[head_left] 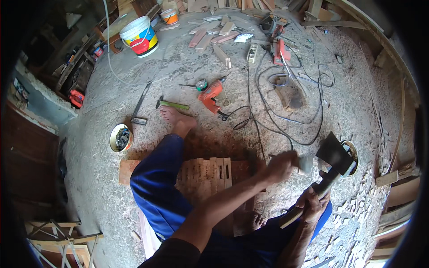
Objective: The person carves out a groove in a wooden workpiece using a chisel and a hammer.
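My right hand (313, 203) grips the handle of a hatchet (334, 153), its dark broad blade raised at the right over a small round container (352, 158). My left hand (282, 165) reaches across to the right, closed on a small pale object (304, 165) that I cannot make out clearly, near the blade. Below my arms, wooden boards with slots (219, 172) lie between my legs.
An orange drill (210, 98), a hammer (181, 105), a metal square (138, 120), a tub of hardware (121, 137) and looping cords surround my bare foot. Farther back are wood offcuts (203, 40), red power tools (281, 53) and paint buckets (139, 38).
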A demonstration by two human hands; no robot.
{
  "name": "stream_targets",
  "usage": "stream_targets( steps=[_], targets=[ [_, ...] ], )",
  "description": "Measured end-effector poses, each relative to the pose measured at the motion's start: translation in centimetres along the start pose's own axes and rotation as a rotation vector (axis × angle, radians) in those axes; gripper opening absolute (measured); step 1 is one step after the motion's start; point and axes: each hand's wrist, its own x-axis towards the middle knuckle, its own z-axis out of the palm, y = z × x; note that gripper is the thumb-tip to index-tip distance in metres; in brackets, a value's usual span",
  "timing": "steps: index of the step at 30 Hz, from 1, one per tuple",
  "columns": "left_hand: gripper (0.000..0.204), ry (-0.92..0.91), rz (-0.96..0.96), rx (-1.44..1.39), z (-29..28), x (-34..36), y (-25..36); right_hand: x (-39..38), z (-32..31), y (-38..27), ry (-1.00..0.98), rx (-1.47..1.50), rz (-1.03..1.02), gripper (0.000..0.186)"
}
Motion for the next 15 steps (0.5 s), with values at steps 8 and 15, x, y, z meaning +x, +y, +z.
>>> stream_targets(
  steps=[8,15],
  targets=[
    [0.045,0.442,-0.113,-0.408,-19.6,-4.5,8.3,-2.4,2.3,1.9,-0.117,0.023,0.018,0.059],
    [0.033,0.784,-0.127,-0.389,-20.2,-9.3,5.8,-3.3,4.4,5.2,-0.188,0.107,0.239,0.048]
  ],
)
